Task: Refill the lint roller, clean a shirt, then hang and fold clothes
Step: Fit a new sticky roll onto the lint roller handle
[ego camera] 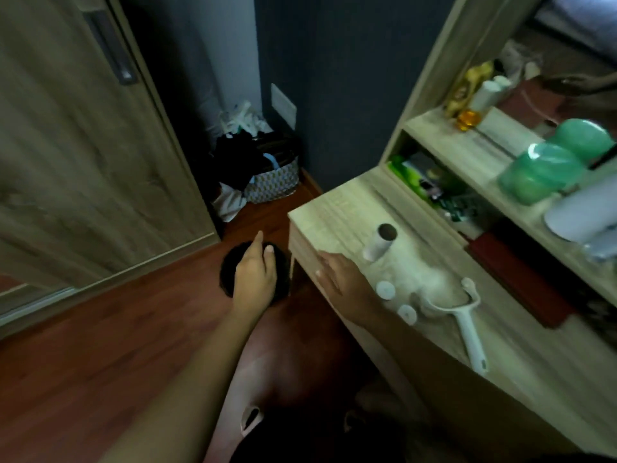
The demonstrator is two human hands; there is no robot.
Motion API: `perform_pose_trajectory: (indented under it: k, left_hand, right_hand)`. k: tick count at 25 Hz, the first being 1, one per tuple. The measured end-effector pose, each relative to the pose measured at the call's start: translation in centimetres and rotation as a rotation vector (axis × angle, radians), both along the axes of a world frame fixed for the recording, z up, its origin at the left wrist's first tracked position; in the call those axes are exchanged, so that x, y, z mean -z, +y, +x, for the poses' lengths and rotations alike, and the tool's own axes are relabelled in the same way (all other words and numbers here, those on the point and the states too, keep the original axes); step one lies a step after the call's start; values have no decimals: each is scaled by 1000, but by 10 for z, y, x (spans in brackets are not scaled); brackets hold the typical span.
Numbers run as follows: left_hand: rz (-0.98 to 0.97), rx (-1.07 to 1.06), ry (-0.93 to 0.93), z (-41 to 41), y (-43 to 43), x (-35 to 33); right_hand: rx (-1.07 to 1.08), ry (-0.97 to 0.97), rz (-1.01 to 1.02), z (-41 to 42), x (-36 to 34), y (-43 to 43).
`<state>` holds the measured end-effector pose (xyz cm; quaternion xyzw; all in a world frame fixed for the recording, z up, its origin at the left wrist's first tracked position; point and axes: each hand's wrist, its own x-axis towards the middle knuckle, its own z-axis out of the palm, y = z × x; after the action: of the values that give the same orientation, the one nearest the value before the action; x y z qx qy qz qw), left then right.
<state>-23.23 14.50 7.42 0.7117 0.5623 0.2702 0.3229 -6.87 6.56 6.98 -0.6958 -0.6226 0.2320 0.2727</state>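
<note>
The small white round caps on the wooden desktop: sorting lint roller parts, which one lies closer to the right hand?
The farther small white round cap, just beside the right hand; the other cap lies nearer the white roller handle.

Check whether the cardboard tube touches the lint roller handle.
Apart. The head view shows the tube standing alone, with bare desk and two white caps between it and the handle.

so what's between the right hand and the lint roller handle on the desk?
Head view: two small white caps lie on the desk between the right hand and the lint roller handle.
</note>
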Motion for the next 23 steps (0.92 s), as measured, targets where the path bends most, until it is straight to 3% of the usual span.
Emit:
perform_pose_trajectory:
  k: [8,16,23]
  left_hand:
    - [47,-48,15,104,-50,-11]
    - [65,76,54,196,-56,-23]
    - [54,116,181,218,-41,-12]
  right_hand:
    - [-61,-164,34,114,32,-114]
    - [-165,-482,-94,150,58,-121]
    - [-231,-604,-87,144,53,-123]
